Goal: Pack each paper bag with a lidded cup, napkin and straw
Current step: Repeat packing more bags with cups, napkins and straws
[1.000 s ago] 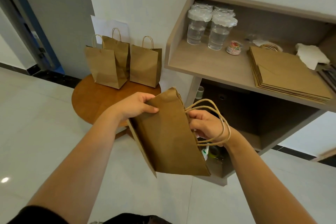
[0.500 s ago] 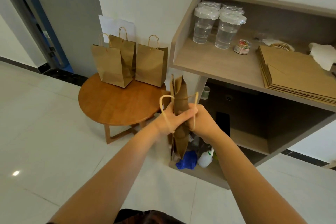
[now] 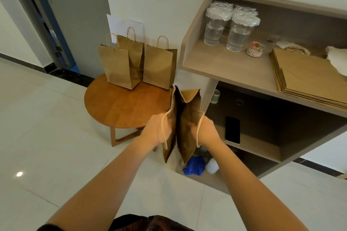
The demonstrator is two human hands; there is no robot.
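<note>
Four lidded cups [image 3: 215, 26] are counted – plus three standing bags [image 3: 118, 67], one held bag [image 3: 187, 124], one flat stack [image 3: 311, 78], one jar [image 3: 255, 49], one phone [image 3: 232, 130].

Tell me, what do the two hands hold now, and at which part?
One paper bag. The left hand grips its left wall, the right hand its right wall, just below the open mouth.

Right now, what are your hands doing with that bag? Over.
Left hand and right hand each grip a side of the paper bag, mouth parted. Lidded cups wait on the shelf. Nothing blocking.
</note>
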